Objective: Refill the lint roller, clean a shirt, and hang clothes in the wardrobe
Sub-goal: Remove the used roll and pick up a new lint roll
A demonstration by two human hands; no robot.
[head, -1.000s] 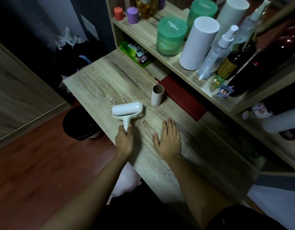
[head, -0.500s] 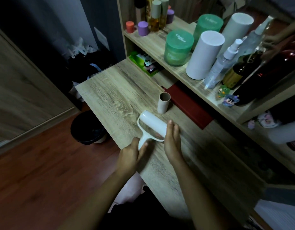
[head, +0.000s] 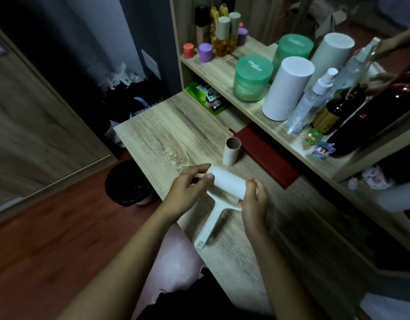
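The white lint roller (head: 227,183) is held just above the wooden desk (head: 167,139), its handle pointing back toward me. My left hand (head: 188,192) pinches the roll's left end with thumb and fingers. My right hand (head: 253,202) grips the roll's right end, where the frame meets it. An empty brown cardboard core (head: 231,151) stands upright on the desk just beyond the roller. No shirt is in view.
A dark red book (head: 266,155) lies under the shelf (head: 224,72), which carries green jars, white cylinders, spray bottles and small figures. A black waste bin (head: 128,183) stands on the floor left of the desk. A wardrobe door (head: 26,125) is at far left.
The left hand moved from the handle up to the roll's left end. The right hand shifted to the roll's right end. The roller turned, handle now pointing toward me.
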